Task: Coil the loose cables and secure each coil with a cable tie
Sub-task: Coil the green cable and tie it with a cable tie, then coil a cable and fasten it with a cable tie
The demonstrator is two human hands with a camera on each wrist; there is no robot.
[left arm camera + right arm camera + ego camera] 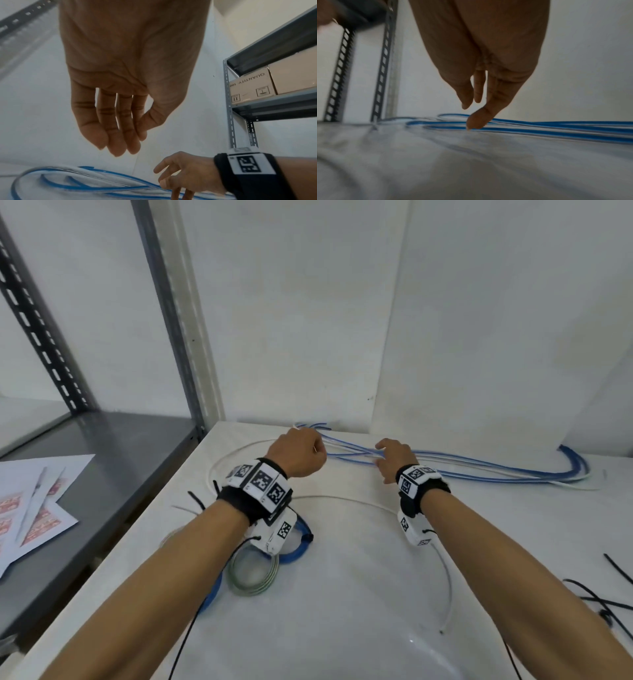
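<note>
A long bundle of blue and white cables (479,470) lies stretched along the back of the white table (342,628), near the wall. My left hand (301,453) hovers over its left end; in the left wrist view its fingers (120,142) hang relaxed above the cables (85,180) and hold nothing. My right hand (387,457) reaches onto the middle of the bundle with spread fingers. A fingertip (476,124) touches the blue strands (556,128). A loose white cable (342,498) curves across the table beneath both wrists.
A blue coil (298,549) and a grey coil (253,583) lie under my left forearm. Black cable ties lie at the right edge (596,599) and near my left wrist (197,498). A grey metal shelf (102,446) with papers (34,501) stands left.
</note>
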